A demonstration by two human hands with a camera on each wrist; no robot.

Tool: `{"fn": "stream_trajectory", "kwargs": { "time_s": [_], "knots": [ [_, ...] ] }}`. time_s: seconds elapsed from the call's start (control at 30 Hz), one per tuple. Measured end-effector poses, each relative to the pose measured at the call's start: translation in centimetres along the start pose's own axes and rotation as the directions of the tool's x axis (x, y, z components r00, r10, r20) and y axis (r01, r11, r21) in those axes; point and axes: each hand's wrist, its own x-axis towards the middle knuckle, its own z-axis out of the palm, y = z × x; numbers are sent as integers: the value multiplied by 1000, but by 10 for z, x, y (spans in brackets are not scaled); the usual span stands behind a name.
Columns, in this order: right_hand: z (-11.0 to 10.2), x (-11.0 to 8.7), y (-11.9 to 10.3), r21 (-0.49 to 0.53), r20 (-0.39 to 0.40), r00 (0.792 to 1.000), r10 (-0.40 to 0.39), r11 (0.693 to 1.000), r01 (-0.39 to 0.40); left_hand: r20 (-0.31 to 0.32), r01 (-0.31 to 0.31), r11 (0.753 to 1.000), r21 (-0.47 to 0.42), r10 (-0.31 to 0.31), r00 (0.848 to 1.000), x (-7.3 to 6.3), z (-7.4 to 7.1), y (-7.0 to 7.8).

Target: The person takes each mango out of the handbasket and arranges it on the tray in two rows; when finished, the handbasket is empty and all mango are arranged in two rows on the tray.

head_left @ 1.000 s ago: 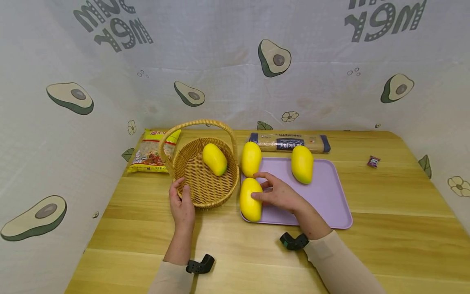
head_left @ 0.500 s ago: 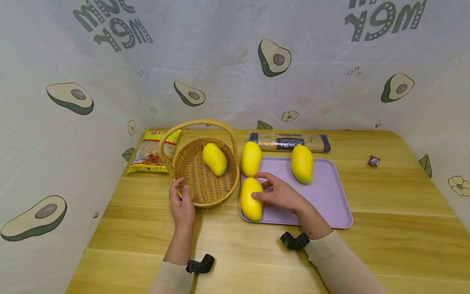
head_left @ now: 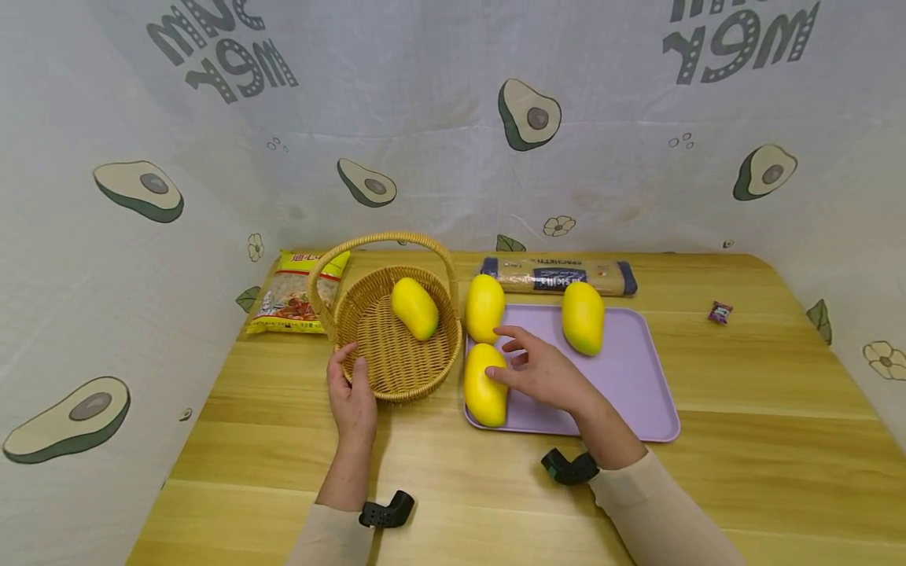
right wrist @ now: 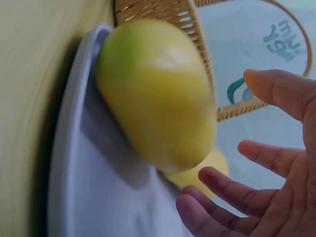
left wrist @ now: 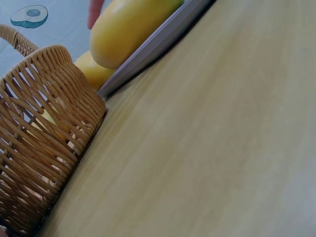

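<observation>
my right grip is spread, thumb and fingers apart, just beside the nearest mango, which lies to its left at the edge of the purple tray; a second mango sits beyond that one, a third mango ahead and to the right of this grip. my left grip, fingers loosely parted, touches the wicker basket ahead of it, which holds a fourth mango
</observation>
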Motion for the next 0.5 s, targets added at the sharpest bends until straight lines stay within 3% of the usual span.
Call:
{"fn": "stream_trajectory", "kwargs": {
  "time_s": [0.27,0.5],
  "knots": [
    [10,-20,-34,-68,-111,973,-200,979,193,-2,-3,1000,6,3,1000,-1,0,1],
    [39,-27,-65,-113,-113,946,-304,950,292,-3,0,1000,3,0,1000,0,-1,0]
  ]
}}
